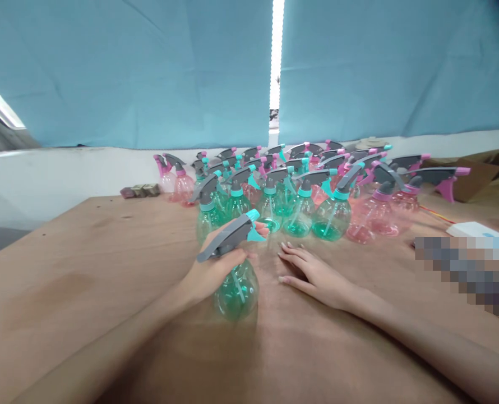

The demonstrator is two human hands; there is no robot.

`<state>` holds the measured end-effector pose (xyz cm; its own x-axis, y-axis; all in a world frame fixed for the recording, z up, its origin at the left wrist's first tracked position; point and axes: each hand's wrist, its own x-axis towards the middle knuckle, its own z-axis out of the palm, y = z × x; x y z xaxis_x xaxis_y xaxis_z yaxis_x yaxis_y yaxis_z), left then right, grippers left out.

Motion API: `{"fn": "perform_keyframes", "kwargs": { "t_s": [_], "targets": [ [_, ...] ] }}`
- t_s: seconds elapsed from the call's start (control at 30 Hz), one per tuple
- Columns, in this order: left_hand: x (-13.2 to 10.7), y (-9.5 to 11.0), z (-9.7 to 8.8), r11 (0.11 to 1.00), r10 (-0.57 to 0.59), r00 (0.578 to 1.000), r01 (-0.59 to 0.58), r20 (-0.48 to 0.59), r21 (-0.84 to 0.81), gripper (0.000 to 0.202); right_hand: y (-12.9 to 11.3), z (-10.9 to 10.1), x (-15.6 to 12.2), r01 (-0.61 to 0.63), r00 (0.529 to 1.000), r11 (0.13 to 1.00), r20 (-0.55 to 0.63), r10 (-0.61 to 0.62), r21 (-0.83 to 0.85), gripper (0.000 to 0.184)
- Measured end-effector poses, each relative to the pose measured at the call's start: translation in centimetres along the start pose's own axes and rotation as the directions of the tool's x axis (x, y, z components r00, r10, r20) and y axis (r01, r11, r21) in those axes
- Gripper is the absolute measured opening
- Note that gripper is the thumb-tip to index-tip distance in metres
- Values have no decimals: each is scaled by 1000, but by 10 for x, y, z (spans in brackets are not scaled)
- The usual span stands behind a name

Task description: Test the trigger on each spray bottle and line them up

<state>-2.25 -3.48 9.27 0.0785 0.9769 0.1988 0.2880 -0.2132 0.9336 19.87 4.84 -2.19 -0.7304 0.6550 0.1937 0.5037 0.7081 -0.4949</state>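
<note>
Head view: left hand (216, 271) clamped round green spray bottle (238, 293) at neck, right hand (319, 276) spread loosely on table (85, 269) near other bottles (332, 217).

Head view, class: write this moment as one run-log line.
left hand: grips green bottle by neck; right hand: empty, palm down; beyond: more bottles, green and pink

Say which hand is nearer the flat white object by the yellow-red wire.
Right. The right hand is left of the flat white object and nearer the camera; the left hand is farther left, holding a green spray bottle.
</note>
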Motion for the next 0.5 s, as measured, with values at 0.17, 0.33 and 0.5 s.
{"fn": "perform_keyframes", "kwargs": {
  "t_s": [0.17,0.33,0.5],
  "targets": [
    [1,-1,0,1000,5,1000,-5,29,-23,36,0,0,0,-1,1000,1000,1,1,-2,64],
    [0,0,0,998,22,999,-20,29,-55,34,1,1,0,-2,1000,1000,3,2,3,64],
    [0,-1,-1,998,-11,1000,12,4,-59,32,0,1,0,-12,1000,1000,12,12,-9,66]
  ]
}}
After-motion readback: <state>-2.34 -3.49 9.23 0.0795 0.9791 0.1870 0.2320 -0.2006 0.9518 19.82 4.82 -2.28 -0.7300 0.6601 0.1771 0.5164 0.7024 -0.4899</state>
